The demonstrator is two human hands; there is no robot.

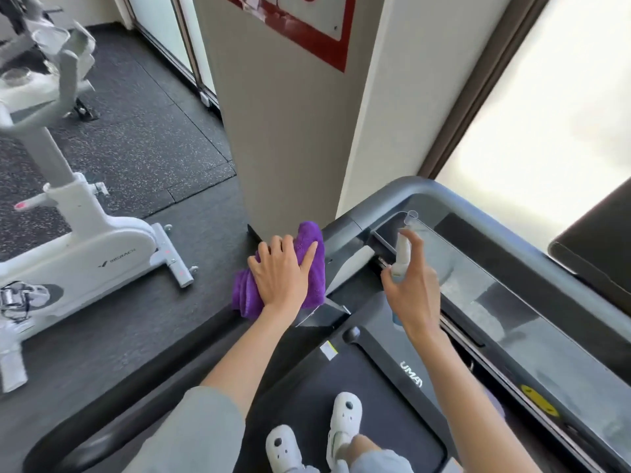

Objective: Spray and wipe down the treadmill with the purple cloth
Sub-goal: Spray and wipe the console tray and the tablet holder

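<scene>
I stand on the black belt of the treadmill (392, 418), facing its glossy console (478, 291). My left hand (281, 276) lies flat with spread fingers on the folded purple cloth (316, 264), pressing it onto the left handrail where it meets the console. My right hand (415, 291) grips a small white spray bottle (401, 254) with a clear cap, held upright just above the console's left end. The index finger sits on the pump. Wet speckles show on the console surface to the right of the bottle.
A white exercise bike (85, 233) stands on the dark rubber floor to the left. A beige pillar (290, 131) rises directly behind the cloth. A bright window (546, 114) runs along the right, behind the grey console frame (478, 199). My white shoes (345, 425) are on the belt.
</scene>
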